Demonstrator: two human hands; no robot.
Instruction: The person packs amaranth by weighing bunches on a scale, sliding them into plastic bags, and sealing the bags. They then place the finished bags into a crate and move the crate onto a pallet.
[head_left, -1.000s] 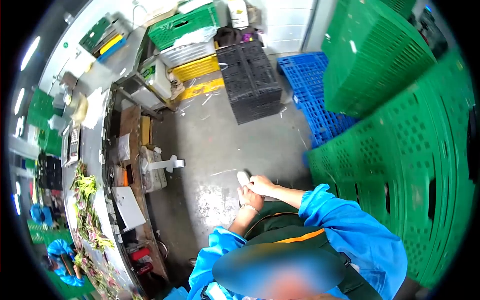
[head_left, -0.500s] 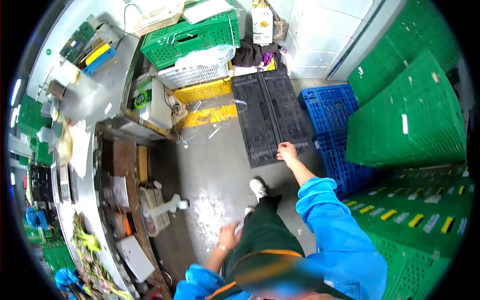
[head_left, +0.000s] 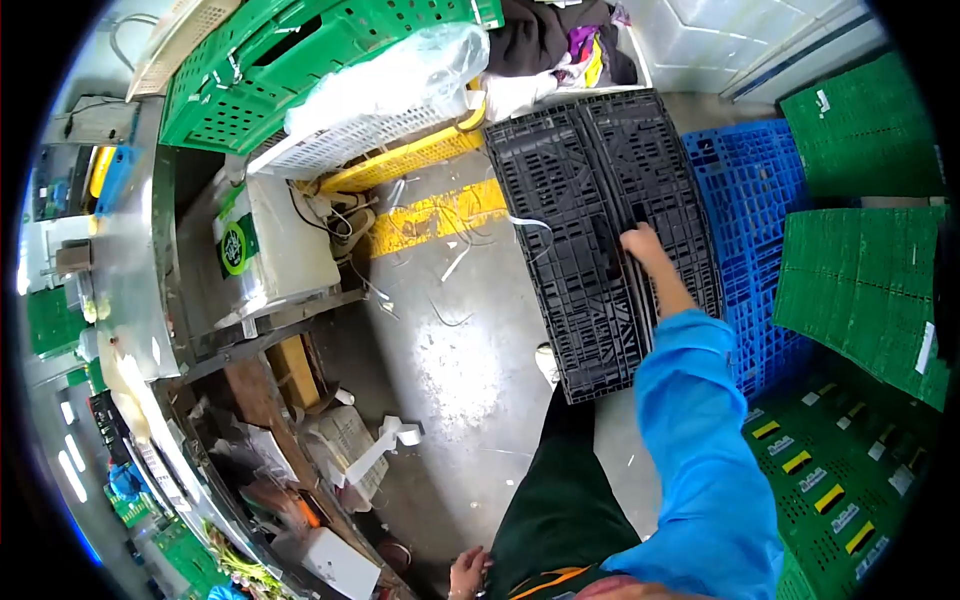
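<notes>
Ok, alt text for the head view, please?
The person's right hand reaches onto flat black crates on the floor, beside blue crates and green crates. The left hand is low by the leg.

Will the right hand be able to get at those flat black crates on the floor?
Looks like yes: the right hand lies on top of the black crates, arm stretched out over them, with nothing in between. Whether the fingers have a grip is hard to tell.
</notes>
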